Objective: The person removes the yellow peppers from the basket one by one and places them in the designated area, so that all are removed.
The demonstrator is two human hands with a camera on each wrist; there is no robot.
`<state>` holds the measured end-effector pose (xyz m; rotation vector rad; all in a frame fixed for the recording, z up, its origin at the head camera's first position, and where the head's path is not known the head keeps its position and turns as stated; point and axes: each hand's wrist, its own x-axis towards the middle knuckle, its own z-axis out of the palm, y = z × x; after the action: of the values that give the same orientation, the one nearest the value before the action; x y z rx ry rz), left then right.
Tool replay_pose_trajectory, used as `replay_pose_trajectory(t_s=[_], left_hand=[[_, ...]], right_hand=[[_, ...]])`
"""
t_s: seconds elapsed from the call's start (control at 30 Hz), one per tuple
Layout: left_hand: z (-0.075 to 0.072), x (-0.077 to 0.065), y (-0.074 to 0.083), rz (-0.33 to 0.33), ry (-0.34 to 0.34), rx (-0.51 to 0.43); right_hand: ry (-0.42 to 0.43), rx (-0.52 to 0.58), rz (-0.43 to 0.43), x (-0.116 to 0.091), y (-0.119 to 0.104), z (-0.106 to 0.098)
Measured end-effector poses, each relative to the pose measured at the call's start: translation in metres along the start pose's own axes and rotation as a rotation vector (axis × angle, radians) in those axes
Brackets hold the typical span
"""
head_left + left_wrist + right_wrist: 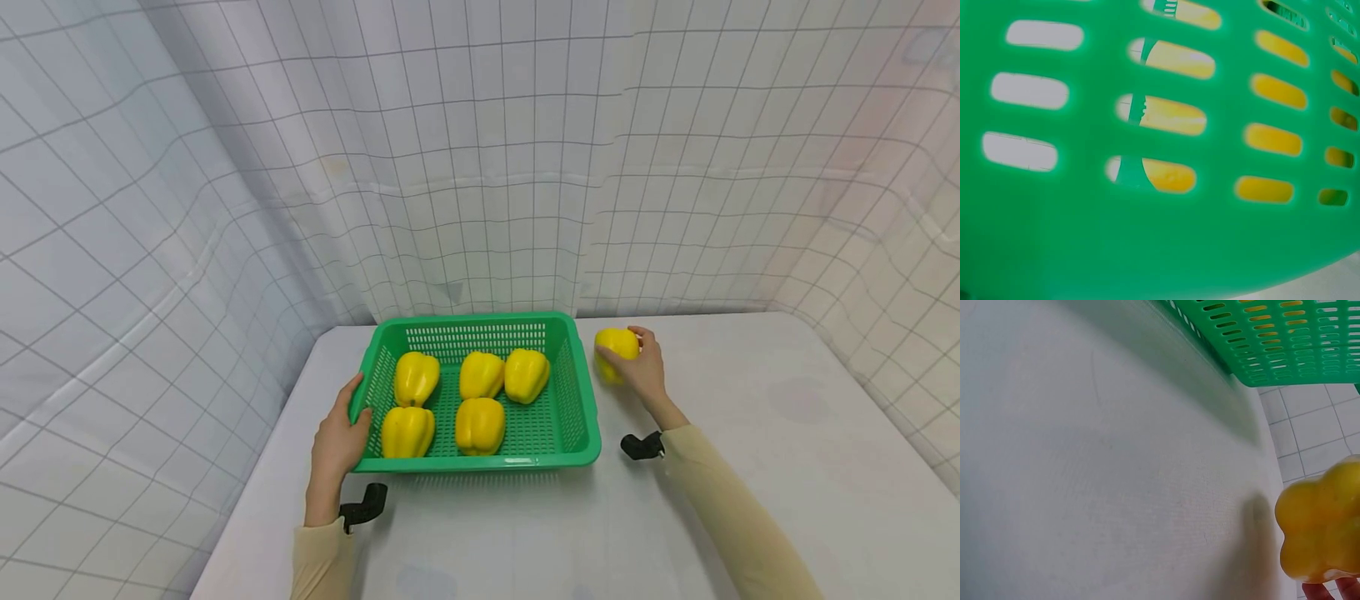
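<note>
A green plastic basket (480, 463) with slotted walls stands on the table, and several yellow bell peppers (480, 427) lie inside it. My left hand (341, 437) grips the basket's left rim, thumb on the inner side and fingers outside. The left wrist view is filled by the slotted green wall (1085, 237), with yellow showing through the slots. Just right of the basket, my right hand (641, 367) holds another yellow bell pepper (617, 343) between thumb and fingers. In the right wrist view this lobed pepper (1322, 525) appears at the right edge, with fingertips (1317, 592) below it.
The white table (772, 417) extends to the right of the basket and in front of it. Behind and on both sides hang white grid-patterned curtains (480, 167). A black wrist mount (365, 503) sits at the left wrist, another (642, 447) at the right.
</note>
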<state>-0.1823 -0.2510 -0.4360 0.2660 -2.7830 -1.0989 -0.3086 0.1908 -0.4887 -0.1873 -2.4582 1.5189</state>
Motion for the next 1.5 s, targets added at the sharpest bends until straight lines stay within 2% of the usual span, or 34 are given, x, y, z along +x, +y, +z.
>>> replay_pose_trajectory(t_s=[1.07,1.5], left_hand=[[-0.0013,0.0003,0.0014,-0.013,-0.007,-0.011],[-0.0011,-0.0009,0.0012,-0.006,-0.011,-0.006]], right_hand=[[-0.07,-0.068,0.06,0.0029,0.0043,0.0034],[-0.091,-0.1,0.059,0.0023,0.0069,0.0024]])
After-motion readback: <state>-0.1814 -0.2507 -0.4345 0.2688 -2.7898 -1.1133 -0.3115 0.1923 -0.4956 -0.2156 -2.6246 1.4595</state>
